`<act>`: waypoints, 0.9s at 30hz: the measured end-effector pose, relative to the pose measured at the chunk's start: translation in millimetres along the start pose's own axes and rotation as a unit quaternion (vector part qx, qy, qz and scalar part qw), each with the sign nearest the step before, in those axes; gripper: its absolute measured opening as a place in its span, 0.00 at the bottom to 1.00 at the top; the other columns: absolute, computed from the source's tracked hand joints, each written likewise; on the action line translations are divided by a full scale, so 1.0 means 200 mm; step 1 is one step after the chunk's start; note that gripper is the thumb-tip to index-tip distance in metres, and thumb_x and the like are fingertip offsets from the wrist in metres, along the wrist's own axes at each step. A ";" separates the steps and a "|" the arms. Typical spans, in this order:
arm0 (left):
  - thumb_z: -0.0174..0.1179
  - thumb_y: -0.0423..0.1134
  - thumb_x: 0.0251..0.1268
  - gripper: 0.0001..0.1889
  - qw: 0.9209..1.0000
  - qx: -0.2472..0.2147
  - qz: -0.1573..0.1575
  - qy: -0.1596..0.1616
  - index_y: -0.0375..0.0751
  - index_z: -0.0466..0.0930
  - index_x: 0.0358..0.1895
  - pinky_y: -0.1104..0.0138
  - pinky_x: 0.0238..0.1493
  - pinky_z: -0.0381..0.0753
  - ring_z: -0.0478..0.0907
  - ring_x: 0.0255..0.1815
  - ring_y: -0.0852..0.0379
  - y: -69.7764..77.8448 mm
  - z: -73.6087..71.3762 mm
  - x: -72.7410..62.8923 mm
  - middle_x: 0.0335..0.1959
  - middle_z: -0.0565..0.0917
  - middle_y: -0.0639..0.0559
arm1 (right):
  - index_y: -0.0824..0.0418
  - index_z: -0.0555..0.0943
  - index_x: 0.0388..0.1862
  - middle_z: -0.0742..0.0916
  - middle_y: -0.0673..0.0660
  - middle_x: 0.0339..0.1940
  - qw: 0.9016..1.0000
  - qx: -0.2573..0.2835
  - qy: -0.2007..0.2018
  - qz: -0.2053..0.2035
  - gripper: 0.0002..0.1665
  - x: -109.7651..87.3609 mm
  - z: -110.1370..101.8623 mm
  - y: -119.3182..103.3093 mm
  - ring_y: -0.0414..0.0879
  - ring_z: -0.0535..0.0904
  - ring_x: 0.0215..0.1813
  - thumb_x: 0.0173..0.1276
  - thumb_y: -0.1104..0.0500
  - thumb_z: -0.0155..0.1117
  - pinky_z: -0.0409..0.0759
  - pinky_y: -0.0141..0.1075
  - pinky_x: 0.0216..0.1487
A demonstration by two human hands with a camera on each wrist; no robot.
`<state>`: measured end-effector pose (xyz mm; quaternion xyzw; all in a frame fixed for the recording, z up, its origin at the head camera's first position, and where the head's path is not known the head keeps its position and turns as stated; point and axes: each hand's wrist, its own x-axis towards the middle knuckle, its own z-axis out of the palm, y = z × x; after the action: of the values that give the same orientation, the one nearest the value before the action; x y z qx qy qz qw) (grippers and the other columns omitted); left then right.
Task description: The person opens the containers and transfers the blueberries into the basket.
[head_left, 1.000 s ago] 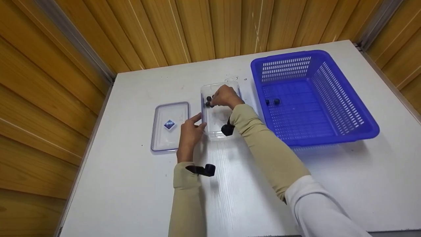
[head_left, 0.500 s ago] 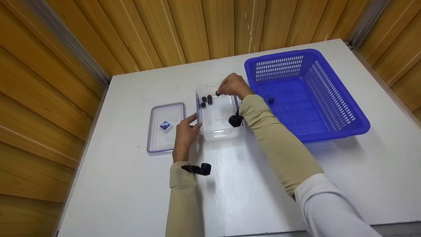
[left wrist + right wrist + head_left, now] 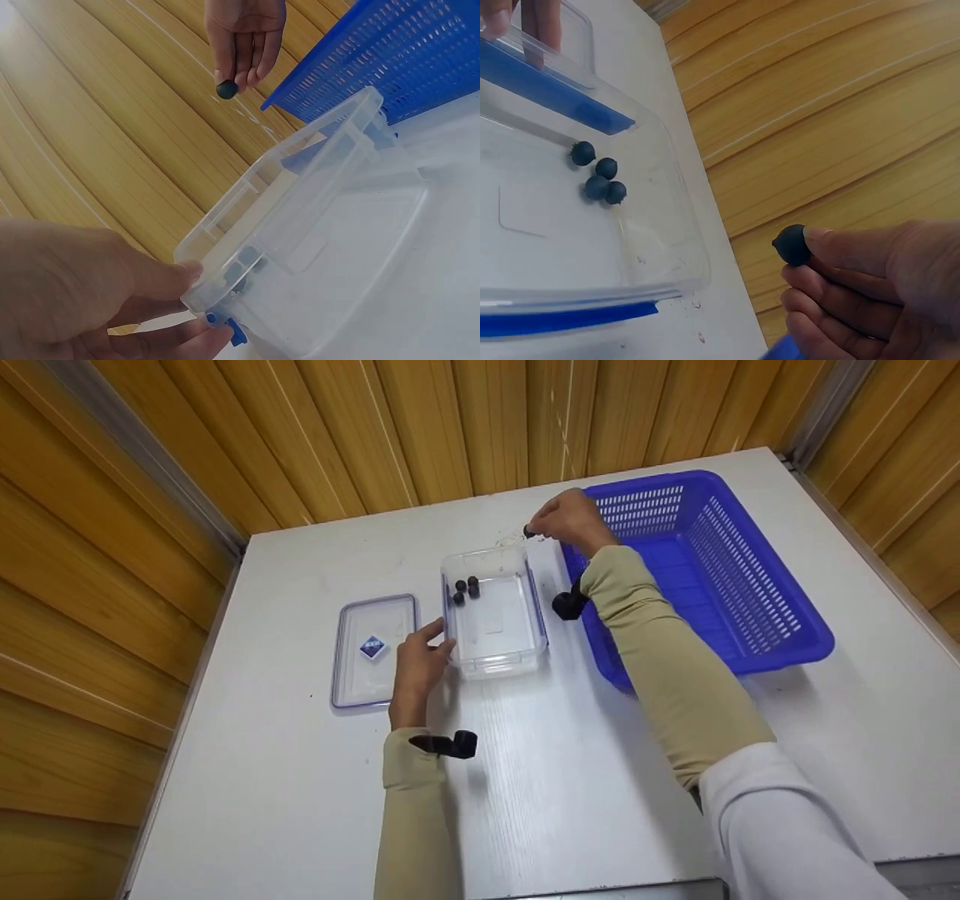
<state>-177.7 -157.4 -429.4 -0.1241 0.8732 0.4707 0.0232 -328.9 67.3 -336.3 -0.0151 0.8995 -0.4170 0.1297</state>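
Note:
My right hand (image 3: 574, 519) pinches a small dark ball with a pointed nub (image 3: 792, 245) between thumb and fingertips. It is raised beyond the far right corner of a clear plastic box (image 3: 495, 664), overlapping the basket's left rim in the head view. Several similar dark balls (image 3: 597, 187) lie together inside the box, near its far left corner. My left hand (image 3: 420, 664) grips the box's left side, with its thumb at the rim and fingertips by the blue-edged latch (image 3: 237, 330) in the left wrist view.
A deep blue slotted basket (image 3: 757, 577) stands right of the box, its near left floor hidden by my right arm. Left of the box lies a clear lid (image 3: 349, 682) with a blue diamond label. A wood-panelled wall (image 3: 450, 435) closes off the white table (image 3: 285, 780) behind.
My right hand has lifted one ball out of the box and carried it up and right towards the basket. The other balls stay inside. My left hand keeps its place on the box.

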 end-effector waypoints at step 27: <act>0.56 0.36 0.69 0.25 1.000 -0.003 -0.013 -0.004 0.42 0.67 0.69 0.59 0.53 0.79 0.79 0.57 0.49 -0.02 -0.05 0.00 0.66 0.74 0.47 | 0.70 0.84 0.48 0.86 0.50 0.28 0.994 0.010 0.112 0.017 0.21 0.03 -0.21 0.42 0.41 0.75 0.34 0.59 0.57 0.68 0.69 0.28 0.33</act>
<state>-176.4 -168.6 -427.3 -0.1332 0.8699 0.4738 0.0325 -338.2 152.5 -374.7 0.0478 0.9040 -0.4233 0.0355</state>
